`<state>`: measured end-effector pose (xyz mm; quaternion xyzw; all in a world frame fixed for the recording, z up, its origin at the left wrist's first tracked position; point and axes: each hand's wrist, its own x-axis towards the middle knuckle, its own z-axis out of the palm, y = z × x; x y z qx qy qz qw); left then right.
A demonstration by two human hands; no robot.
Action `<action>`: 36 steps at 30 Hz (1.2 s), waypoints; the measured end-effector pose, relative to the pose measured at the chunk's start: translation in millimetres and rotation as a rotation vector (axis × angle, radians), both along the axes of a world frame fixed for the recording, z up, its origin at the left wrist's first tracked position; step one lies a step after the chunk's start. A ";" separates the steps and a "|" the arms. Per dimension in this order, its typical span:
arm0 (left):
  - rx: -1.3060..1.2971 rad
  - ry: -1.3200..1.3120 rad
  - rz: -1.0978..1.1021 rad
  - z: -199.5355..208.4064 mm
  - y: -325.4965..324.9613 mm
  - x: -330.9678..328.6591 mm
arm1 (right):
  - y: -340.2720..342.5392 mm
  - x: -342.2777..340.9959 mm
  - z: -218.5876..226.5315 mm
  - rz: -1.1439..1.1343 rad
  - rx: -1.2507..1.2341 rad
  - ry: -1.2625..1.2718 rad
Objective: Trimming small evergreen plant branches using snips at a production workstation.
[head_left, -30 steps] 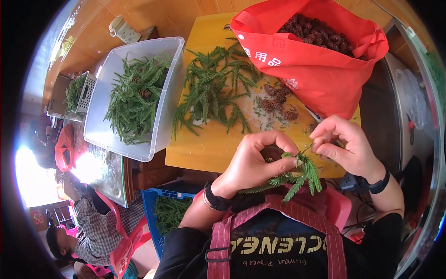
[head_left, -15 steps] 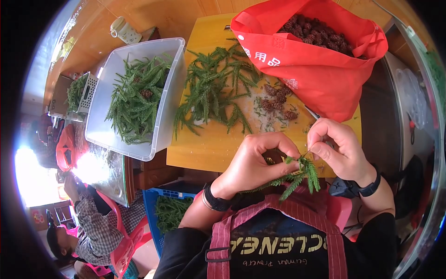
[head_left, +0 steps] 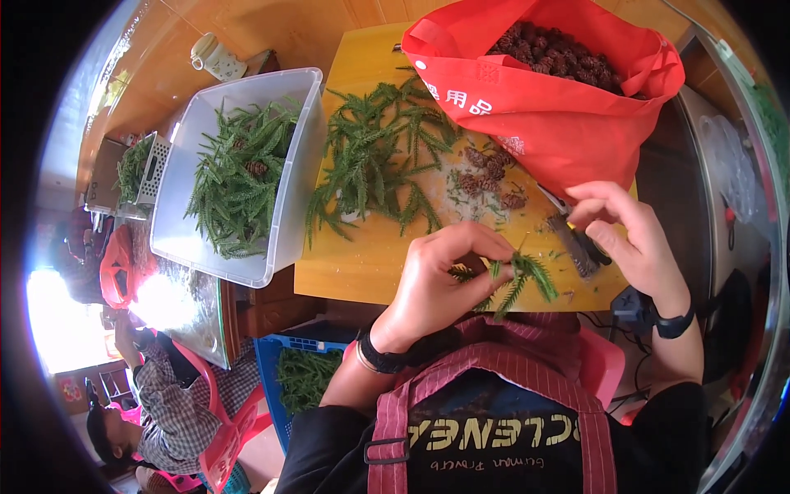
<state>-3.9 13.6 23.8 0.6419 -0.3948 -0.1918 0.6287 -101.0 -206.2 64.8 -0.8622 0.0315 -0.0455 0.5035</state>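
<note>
Pinched between the thumb and forefinger of my left hand (head_left: 436, 272) is a green fir sprig (head_left: 527, 276), held over the table's near edge. My right hand (head_left: 638, 235) is apart from the sprig, fingers loosely bent and parted, with nothing visible in them. Just left of it lie a dark flat strip (head_left: 573, 247) and a black-handled tool (head_left: 594, 247), partly hidden by the hand. A slim metal blade (head_left: 553, 198) shows beside the bag. Several brown pine cones (head_left: 485, 177) lie among whitish crumbs beyond my hands, next to a heap of green sprigs (head_left: 370, 156).
A red bag (head_left: 568, 140) full of pine cones stands at the yellow table's (head_left: 329, 276) far right. On the left is a clear plastic bin (head_left: 296, 181) of greenery; below it, a blue basket (head_left: 270, 370). Another person (head_left: 173, 403) sits at lower left.
My right hand has let go of the sprig and moved right and away from it, uncovering the dark strip. My left hand has shifted slightly left and farther from me, still holding the sprig.
</note>
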 end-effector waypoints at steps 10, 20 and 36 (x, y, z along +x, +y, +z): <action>-0.063 0.122 0.064 -8.6 0.5 0.4 | -33.5 -46.1 -88.8 -0.173 -0.514 0.101; -0.065 0.063 0.061 -5.3 6.6 1.8 | -35.0 -46.5 -88.7 -0.229 -0.466 0.026; -0.044 0.072 0.032 1.3 4.8 0.7 | -6.4 -48.1 7.9 0.068 -0.294 -0.074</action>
